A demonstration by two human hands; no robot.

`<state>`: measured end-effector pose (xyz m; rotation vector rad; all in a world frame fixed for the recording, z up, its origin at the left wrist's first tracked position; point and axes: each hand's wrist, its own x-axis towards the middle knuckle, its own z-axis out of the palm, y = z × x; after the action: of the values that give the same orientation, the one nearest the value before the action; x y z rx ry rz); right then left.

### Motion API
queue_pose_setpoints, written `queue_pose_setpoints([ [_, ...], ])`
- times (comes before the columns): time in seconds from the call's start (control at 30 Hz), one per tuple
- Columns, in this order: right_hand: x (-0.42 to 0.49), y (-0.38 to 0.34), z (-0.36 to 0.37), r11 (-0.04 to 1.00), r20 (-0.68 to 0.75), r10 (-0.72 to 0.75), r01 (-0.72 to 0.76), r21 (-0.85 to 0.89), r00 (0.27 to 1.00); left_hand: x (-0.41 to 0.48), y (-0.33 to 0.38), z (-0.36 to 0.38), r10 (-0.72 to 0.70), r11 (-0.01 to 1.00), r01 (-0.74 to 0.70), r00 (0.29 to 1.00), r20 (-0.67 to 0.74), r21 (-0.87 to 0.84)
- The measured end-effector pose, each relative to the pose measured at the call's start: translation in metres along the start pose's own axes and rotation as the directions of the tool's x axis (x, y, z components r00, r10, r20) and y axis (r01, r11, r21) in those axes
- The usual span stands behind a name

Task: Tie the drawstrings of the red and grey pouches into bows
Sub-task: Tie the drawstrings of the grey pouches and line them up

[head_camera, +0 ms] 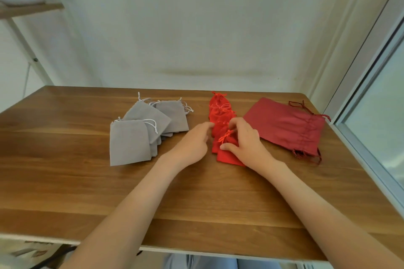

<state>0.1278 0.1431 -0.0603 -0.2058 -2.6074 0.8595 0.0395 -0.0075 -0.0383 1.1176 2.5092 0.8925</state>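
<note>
We see a wooden desk (87, 181) filling the lower half of the frame, with both bare forearms reaching in from the bottom edge. At the centre lies a row of small red pouches (219, 113), overlapping one another and running from the far edge of the desk towards us. Our right hand (246, 142) rests on the nearest red pouch (227, 156). Its grip is narrow: the fingers are curled over the gathered neck and the thumb presses on the cloth below it, so the pouch is held against the desk. The orange-red drawstring (225, 136) of that pouch shows as a small knot just left of those curled fingers. Whether it is a finished bow, we cannot tell.

Our left hand (192, 143) sits just left of the red row. Its grip is wide, with the fingers nearly straight and the fingertips touching the edge of the red cloth.

Left of centre, a loose heap of grey pouches (140, 129) lies flat, white cords trailing from their tops. To the right of the red row, apart from it, lies a larger dark red bag (284, 126) with its cords loose. A window (380, 116) runs along the right edge of the frame, and a shelf (28, 10) sits in the upper left.
</note>
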Motion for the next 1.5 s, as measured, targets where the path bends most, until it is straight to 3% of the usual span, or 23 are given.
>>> queue_pose_setpoints([
  [0.07,-0.004,0.001,0.002,0.989,-0.092,-0.030,0.017,-0.148,0.995,-0.009,-0.005,-0.009,-0.005,0.999,0.008,0.998,-0.061,0.053],
  [0.17,-0.006,-0.009,0.001,0.983,-0.217,-0.077,0.037,-0.182,0.973,-0.023,-0.011,-0.021,0.011,0.993,0.014,0.978,-0.209,0.115],
  [0.27,-0.005,-0.030,0.002,0.976,-0.253,-0.142,0.093,-0.197,0.957,-0.038,-0.013,-0.031,0.024,0.991,0.020,0.944,-0.328,0.132],
  [0.4,-0.001,-0.062,0.013,0.963,-0.147,-0.229,0.202,-0.176,0.962,-0.056,-0.026,-0.044,0.014,0.982,0.077,0.877,-0.480,0.170],
  [0.57,0.005,-0.092,0.032,0.958,0.054,-0.274,0.277,-0.075,0.960,-0.077,-0.044,-0.059,-0.071,0.897,0.365,0.676,-0.733,0.249],
  [0.7,0.008,-0.104,0.041,0.961,0.118,-0.273,0.276,-0.007,0.955,-0.084,-0.057,-0.072,-0.278,0.801,0.571,0.621,-0.733,0.180],
  [0.83,0.010,-0.109,0.046,0.962,0.171,-0.269,0.255,0.099,0.948,-0.085,-0.065,-0.079,-0.338,0.799,0.592,0.592,-0.732,0.109],
  [1.03,0.011,-0.116,0.044,0.963,0.198,-0.236,0.201,0.179,0.952,-0.090,-0.061,-0.086,-0.403,0.879,0.470,0.636,-0.658,-0.083],
  [1.1,0.012,-0.117,0.043,0.966,0.197,-0.210,0.173,0.190,0.958,-0.093,-0.054,-0.088,-0.328,0.917,0.392,0.626,-0.707,-0.078],
  [1.2,0.014,-0.119,0.039,0.947,0.132,-0.146,0.100,0.305,0.981,-0.094,-0.035,-0.091,-0.158,0.985,0.156,0.613,-0.774,-0.078],
  [1.27,0.017,-0.121,0.033,0.895,0.103,-0.084,0.029,0.446,0.991,-0.093,-0.020,-0.091,-0.048,0.999,0.021,0.620,-0.784,-0.044],
  [1.4,0.019,-0.119,0.020,0.690,0.169,-0.065,-0.078,0.719,0.983,-0.090,0.001,-0.088,0.099,0.991,-0.132,0.637,-0.764,0.019],
  [1.5,0.016,-0.116,0.008,0.604,0.218,-0.100,-0.115,0.789,0.971,-0.083,0.008,-0.081,0.100,0.973,-0.213,0.739,-0.667,-0.091],
])
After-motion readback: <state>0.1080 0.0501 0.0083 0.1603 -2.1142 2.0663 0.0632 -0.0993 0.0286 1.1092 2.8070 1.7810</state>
